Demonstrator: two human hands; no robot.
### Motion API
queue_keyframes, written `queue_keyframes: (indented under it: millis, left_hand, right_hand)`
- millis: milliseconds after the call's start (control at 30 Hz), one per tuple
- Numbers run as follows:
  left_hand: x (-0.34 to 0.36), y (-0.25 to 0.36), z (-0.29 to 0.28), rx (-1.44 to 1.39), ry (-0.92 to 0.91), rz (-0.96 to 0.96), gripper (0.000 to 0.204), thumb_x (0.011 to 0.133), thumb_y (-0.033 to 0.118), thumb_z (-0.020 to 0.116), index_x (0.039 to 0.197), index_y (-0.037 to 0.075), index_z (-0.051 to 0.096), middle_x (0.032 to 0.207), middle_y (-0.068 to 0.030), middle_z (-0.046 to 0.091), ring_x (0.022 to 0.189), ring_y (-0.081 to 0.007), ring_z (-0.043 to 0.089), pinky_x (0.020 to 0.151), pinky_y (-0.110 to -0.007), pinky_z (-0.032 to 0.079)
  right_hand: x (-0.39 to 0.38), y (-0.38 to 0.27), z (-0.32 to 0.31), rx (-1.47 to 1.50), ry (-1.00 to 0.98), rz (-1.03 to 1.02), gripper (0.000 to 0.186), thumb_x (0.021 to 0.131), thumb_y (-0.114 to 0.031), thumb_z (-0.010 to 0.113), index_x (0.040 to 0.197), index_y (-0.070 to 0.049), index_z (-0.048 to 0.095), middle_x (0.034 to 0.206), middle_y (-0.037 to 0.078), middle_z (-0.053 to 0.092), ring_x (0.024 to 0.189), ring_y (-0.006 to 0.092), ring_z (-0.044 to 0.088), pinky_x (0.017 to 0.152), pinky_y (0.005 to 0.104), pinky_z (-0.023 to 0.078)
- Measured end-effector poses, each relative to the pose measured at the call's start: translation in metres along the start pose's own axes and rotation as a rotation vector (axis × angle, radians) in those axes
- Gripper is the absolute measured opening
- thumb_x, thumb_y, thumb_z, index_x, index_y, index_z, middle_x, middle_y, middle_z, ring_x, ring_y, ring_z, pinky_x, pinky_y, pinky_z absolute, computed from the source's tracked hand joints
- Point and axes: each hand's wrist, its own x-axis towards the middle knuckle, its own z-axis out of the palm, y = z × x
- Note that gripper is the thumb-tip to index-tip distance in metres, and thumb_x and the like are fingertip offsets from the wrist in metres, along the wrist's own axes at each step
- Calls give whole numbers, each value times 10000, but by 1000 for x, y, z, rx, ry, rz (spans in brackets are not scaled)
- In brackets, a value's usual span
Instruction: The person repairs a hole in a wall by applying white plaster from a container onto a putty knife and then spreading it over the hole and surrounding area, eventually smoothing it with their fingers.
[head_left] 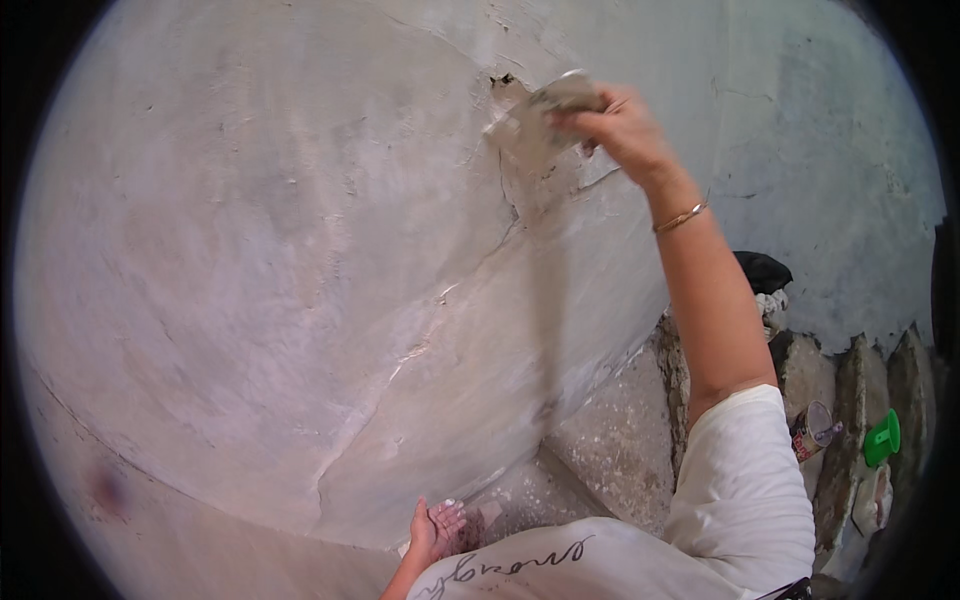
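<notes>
My right hand [622, 130] is raised to the upper part of a grey plastered wall [230, 250], closed around a wide flat putty knife [530, 125]. The blade lies at or very near the wall, just below a small dark hole [503, 80]; motion blurs it a little. A long crack [400, 362] runs from below the blade down to the lower left. Low down, close to my body, my left hand [437, 528] is turned palm up with its fingers apart. Nothing shows in it, though whitish residue marks the fingertips.
Rough concrete steps [800, 385] lie at the right. On them are a tin can [812, 430], a green plastic container [882, 438] and a whitish packet [872, 500]. A black bag-like thing [763, 271] sits beyond my right arm. Speckled concrete [625, 435] borders the wall's foot.
</notes>
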Motion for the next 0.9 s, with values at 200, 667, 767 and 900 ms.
queue_keyframes:
  millis: [200, 667, 767, 900]
  left_hand:
    - [10, -4, -27, -18, -1, -6, 694, 880, 566, 254, 1065, -69, 466, 1031, -213, 568, 943, -310, 563, 796, -421, 479]
    - [4, 5, -13, 11, 5, -12, 684, 876, 570, 265, 1040, -57, 485, 989, -199, 584, 912, -306, 574, 801, -418, 473]
    - [3, 1, -23, 20, 37, -30, 690, 874, 574, 268, 1045, -58, 483, 984, -199, 586, 903, -306, 578, 794, -416, 477]
    - [0, -2, -32, 7, 40, -51, 687, 878, 568, 266, 1049, -61, 482, 982, -199, 586, 898, -311, 579, 788, -419, 481]
  right_hand:
    - [-4, -16, 1, -4, 387, -370, 115, 779, -97, 652, 884, -52, 664, 765, -2, 627, 608, 59, 504, 522, 211, 419]
    - [-129, 58, 111, -753, 346, -592, 352, 610, -12, 591, 961, -26, 615, 911, 137, 601, 780, 274, 598, 625, 312, 494]
    - [-127, 30, 79, -528, 258, -288, 265, 624, -21, 612, 885, -57, 643, 821, 121, 614, 706, 263, 592, 607, 325, 474]
    - [-78, 16, 50, -452, -20, -173, 160, 687, -75, 610, 842, -61, 649, 738, 119, 612, 653, 264, 574, 592, 326, 439]
